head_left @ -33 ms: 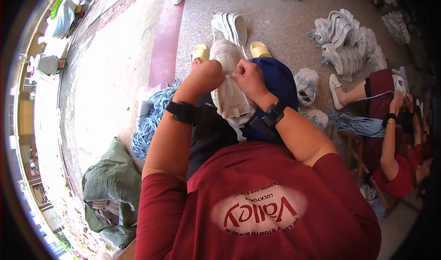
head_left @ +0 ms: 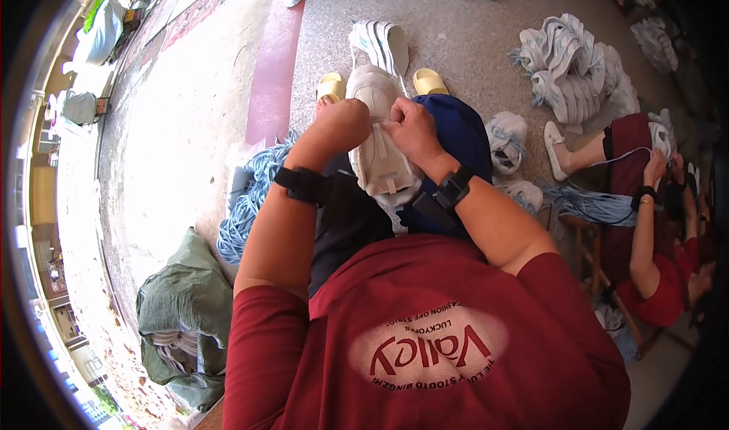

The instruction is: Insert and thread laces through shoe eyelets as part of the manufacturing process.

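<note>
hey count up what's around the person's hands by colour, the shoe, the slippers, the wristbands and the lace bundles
White shoe, held by the left hand and right hand: 1
Yellow slippers: 2
Black wristbands: 2
Light blue lace bundles: 2
Total: 7

Dark red T-shirt (head_left: 425, 331), black wristbands (head_left: 302, 184)

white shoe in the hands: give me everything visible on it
The white shoe looks like an unfinished sneaker upper in pale cream-white, soft synthetic-looking panels with stitched seams. It lies lengthwise on the person's lap, over dark clothing. The left hand and right hand pinch it near its far end. Its sole side is hidden.
</note>
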Demonstrator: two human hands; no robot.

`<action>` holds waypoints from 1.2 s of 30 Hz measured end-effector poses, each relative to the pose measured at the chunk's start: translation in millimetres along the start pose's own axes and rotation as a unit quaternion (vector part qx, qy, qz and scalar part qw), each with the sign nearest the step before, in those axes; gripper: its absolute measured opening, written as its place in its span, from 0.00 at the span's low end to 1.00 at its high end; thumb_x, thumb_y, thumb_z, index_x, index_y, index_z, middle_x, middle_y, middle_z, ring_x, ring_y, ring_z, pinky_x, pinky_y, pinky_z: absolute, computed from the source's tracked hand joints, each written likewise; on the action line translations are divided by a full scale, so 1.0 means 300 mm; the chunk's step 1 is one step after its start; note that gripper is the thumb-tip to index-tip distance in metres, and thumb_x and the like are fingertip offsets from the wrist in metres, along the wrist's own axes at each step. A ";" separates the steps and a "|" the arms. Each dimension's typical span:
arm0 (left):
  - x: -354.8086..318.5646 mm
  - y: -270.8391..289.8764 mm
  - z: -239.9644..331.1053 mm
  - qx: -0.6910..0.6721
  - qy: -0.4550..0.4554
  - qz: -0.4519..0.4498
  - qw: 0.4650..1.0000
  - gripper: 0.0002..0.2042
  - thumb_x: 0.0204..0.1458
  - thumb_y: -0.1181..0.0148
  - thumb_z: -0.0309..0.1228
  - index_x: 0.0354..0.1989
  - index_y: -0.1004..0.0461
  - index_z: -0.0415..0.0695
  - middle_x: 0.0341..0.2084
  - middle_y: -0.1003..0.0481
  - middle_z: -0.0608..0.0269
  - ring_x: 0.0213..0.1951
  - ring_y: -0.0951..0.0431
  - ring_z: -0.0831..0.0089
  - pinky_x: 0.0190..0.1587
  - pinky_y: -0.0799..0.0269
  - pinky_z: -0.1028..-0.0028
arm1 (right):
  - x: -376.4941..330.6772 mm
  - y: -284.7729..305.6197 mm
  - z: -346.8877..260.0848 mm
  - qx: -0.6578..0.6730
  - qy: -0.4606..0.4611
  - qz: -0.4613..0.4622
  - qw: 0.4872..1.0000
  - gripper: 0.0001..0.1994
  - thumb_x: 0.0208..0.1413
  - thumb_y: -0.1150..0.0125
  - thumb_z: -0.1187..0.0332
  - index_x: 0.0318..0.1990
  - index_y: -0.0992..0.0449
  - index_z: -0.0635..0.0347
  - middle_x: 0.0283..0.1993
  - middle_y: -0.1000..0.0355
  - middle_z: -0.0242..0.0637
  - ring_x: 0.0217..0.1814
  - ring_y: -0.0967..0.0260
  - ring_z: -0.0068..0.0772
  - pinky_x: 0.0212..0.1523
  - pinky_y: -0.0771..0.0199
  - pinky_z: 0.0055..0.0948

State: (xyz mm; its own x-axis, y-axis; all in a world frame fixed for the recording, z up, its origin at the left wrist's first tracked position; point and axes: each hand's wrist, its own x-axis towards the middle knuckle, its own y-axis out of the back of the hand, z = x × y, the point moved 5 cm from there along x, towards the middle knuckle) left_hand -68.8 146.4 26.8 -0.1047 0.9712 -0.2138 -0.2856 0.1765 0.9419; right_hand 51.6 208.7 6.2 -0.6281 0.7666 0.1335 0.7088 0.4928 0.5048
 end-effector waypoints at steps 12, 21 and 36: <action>-0.155 -0.046 0.023 -0.243 -0.069 0.332 0.909 0.03 0.43 0.42 0.22 0.25 0.29 0.37 0.21 0.29 0.55 0.27 0.28 0.62 0.36 0.32 0.72 | -0.020 0.013 -0.023 0.049 0.077 -0.024 0.996 0.07 0.40 0.40 0.76 0.27 0.33 0.61 0.26 0.30 0.42 0.31 0.31 0.47 0.32 0.32 0.38; -0.141 -0.041 0.043 -0.167 0.025 0.322 0.931 0.04 0.45 0.45 0.29 0.25 0.30 0.41 0.26 0.28 0.53 0.33 0.27 0.54 0.36 0.32 0.63 | -0.072 0.021 -0.055 -0.028 0.199 -0.004 0.980 0.15 0.40 0.44 0.77 0.39 0.29 0.54 0.32 0.32 0.42 0.37 0.32 0.47 0.37 0.32 0.38; -0.142 -0.047 0.049 -0.173 0.048 0.414 0.893 0.05 0.46 0.45 0.29 0.24 0.31 0.42 0.25 0.28 0.54 0.31 0.27 0.54 0.34 0.32 0.62 | -0.097 0.016 -0.069 -0.058 0.208 0.018 0.976 0.13 0.42 0.46 0.77 0.39 0.27 0.53 0.26 0.35 0.42 0.31 0.35 0.46 0.31 0.33 0.38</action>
State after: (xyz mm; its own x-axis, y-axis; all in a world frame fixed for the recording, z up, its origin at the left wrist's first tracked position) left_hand -46.4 104.8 26.5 -0.4924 0.7250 0.4816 -0.3471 -0.6710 0.6552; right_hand 66.6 180.4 22.5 -0.6961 0.5369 0.4766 0.7074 0.4001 0.5826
